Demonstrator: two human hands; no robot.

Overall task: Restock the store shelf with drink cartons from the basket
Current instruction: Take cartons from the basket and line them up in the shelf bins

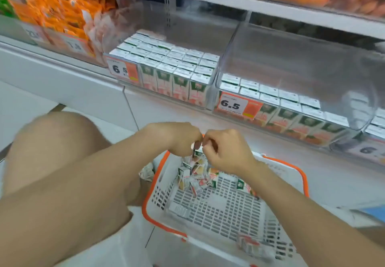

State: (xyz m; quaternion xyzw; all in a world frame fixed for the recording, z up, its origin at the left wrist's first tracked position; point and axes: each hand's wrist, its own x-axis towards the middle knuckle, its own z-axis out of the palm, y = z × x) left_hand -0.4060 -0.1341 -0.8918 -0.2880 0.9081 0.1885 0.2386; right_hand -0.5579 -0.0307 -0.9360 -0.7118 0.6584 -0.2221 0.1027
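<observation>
So, the left hand [183, 139] and right hand [227, 152] are meeting knuckle to knuckle, fingers curled, both pinching at the top of the carton bundle [195, 175] that's sitting in the far left corner of the basket [218, 210]. Might be film wrap they're picking at, but it's too blurry to say. Cartons this small are probably light and stiff but crushable, so I'd be gripping the flat sides. The shelf bins [166, 62] are waiting further back.
</observation>
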